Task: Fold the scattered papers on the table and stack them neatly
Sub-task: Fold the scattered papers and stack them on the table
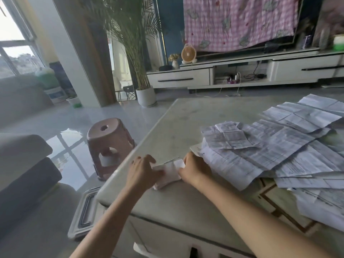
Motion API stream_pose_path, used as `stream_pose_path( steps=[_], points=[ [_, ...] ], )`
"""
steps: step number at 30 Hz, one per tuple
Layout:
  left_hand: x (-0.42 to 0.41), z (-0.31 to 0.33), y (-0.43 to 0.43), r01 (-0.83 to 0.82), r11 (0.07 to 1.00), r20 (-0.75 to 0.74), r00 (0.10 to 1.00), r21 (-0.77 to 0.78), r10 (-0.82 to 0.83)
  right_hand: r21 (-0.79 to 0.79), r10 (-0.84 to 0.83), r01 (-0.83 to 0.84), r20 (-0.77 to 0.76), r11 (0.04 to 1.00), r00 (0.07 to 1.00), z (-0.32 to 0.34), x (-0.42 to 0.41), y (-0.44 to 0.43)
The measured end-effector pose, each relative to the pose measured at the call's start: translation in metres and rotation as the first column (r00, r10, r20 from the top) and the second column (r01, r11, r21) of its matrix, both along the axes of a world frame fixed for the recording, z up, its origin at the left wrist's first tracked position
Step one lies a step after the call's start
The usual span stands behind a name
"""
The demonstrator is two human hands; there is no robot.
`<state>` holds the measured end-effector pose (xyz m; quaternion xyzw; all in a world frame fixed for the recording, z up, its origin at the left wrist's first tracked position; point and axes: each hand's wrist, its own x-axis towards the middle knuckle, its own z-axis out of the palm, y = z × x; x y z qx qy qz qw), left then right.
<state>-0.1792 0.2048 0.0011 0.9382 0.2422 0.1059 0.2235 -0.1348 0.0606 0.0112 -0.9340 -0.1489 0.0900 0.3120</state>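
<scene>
Gripping a small folded paper (170, 174) at both ends, we hold it down close to the left edge of the tabletop (186, 123), not far from the front left corner. Our left hand (143, 170) curls over its left end, thumb pressed on top. Our right hand (195, 170) pinches the right end, its fingertips hidden under the knuckles.

A loose heap of creased printed papers (279, 146) covers the right side of the tabletop. It reaches right up to our right hand, crowds that side of the fold, and hangs over the front edge.

On the floor beside the left edge stands a pink plastic stool (109, 146), and a grey tray (83, 211) lies below the front left corner. Beyond the far edge we see a potted palm (145, 95), a white TV cabinet (242, 71) bearing a small round fan (189, 53), and a pink checked blanket (238, 21) hanging above.
</scene>
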Motion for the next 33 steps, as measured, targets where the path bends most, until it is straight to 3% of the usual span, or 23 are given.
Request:
stream_pose_path(
  steps=[2, 9, 13, 16, 22, 25, 30, 33],
  points=[
    [-0.001, -0.003, -0.001, 0.055, 0.994, -0.136, 0.990, 0.098, -0.041, -0.057, 0.014, -0.010, 0.077, 0.998, 0.997, -0.009, -0.006, 0.000],
    [0.018, 0.027, -0.001, 0.160, 0.981, -0.413, 0.890, -0.112, -0.193, -0.059, 0.033, -0.025, 0.129, 0.998, 0.991, -0.014, -0.005, -0.004],
    [0.024, 0.040, -0.010, 0.220, 0.975, -0.510, 0.837, -0.014, -0.197, -0.020, 0.070, -0.068, 0.143, 0.997, 0.987, -0.018, -0.009, -0.009],
    [0.022, 0.043, -0.016, 0.271, 0.963, -0.469, 0.853, 0.018, -0.231, 0.065, 0.093, -0.103, 0.151, 0.993, 0.984, -0.017, -0.007, -0.014],
    [0.007, 0.043, -0.030, 0.442, 0.896, -0.189, 0.884, 0.037, -0.428, 0.320, 0.231, -0.282, 0.186, 0.904, 0.955, -0.003, 0.000, -0.026],
    [0.003, 0.039, -0.035, 0.487, 0.865, -0.208, 0.864, 0.120, -0.457, 0.261, 0.259, -0.335, 0.286, 0.905, 0.923, -0.005, 0.004, -0.032],
    [-0.004, 0.044, -0.030, 0.534, 0.819, -0.220, 0.842, 0.210, -0.493, 0.312, 0.242, -0.322, 0.270, 0.894, 0.932, -0.009, 0.002, -0.035],
    [-0.002, 0.045, -0.013, 0.453, 0.887, -0.079, 0.891, 0.090, -0.447, 0.475, 0.163, -0.229, 0.177, 0.850, 0.971, -0.009, 0.003, -0.035]
  ],
)
